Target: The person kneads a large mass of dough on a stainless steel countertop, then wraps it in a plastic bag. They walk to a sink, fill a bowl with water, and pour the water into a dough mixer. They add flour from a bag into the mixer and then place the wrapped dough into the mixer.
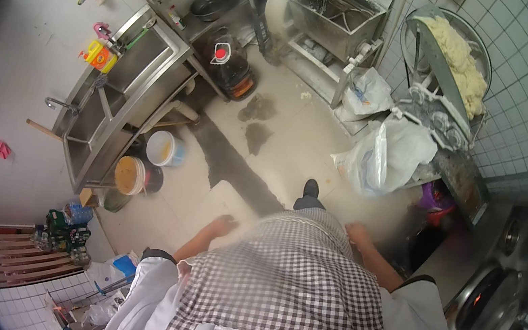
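My left hand (223, 225) hangs at the left of the checked apron (287, 281), above the tiled floor, with nothing visible in it; its fingers look loosely curled. On the apron's other side, my right hand (357, 233) hangs low near the cloth, its fingers partly hidden and blurred. Neither hand visibly touches any object. One dark shoe (311, 188) shows on the floor ahead. Nearest to my left hand stand a white bucket (176, 152) and a bucket with a yellowish-brown top (130, 175). A white plastic sack (404, 150) lies beyond my right hand.
A steel sink (143, 62) lines the left wall. Ahead are a large oil jug (231, 73), a dough mixer (333, 27) and wet patches on the floor (257, 138). Pale dough (456, 60) sits on a machine at the right. A round pan (493, 307) stands at the lower right.
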### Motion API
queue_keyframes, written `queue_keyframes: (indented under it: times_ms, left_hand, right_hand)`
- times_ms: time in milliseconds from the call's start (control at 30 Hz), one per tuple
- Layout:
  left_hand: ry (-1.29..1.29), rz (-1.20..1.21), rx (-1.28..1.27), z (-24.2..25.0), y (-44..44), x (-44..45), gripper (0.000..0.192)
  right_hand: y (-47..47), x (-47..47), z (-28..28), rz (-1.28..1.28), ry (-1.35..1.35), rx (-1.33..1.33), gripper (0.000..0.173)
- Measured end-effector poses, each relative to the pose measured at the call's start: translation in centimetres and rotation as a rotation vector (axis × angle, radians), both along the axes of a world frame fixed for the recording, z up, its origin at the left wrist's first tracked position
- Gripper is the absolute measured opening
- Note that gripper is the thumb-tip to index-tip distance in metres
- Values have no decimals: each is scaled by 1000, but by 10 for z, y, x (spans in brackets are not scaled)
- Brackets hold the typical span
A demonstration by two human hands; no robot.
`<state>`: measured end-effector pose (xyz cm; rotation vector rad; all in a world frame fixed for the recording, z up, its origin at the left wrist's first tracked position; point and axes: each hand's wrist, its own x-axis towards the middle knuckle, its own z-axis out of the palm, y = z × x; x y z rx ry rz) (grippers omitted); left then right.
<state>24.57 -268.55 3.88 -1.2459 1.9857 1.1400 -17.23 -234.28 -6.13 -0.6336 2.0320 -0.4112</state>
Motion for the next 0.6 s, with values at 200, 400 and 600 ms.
queue_keyframes:
  times_ms: [200, 400, 600]
  left_hand:
    - [174, 467, -53, 16, -115, -64, 52]
    - [207, 274, 25, 1, -244, -149, 49]
    - [363, 615, 233, -27, -449, -260, 48]
  right_hand:
    - [-198, -147, 89, -45, 194, -278, 35]
    - [-331, -182, 155, -261, -9, -353, 29]
    - [-300, -165, 23, 495, 453, 90, 31]
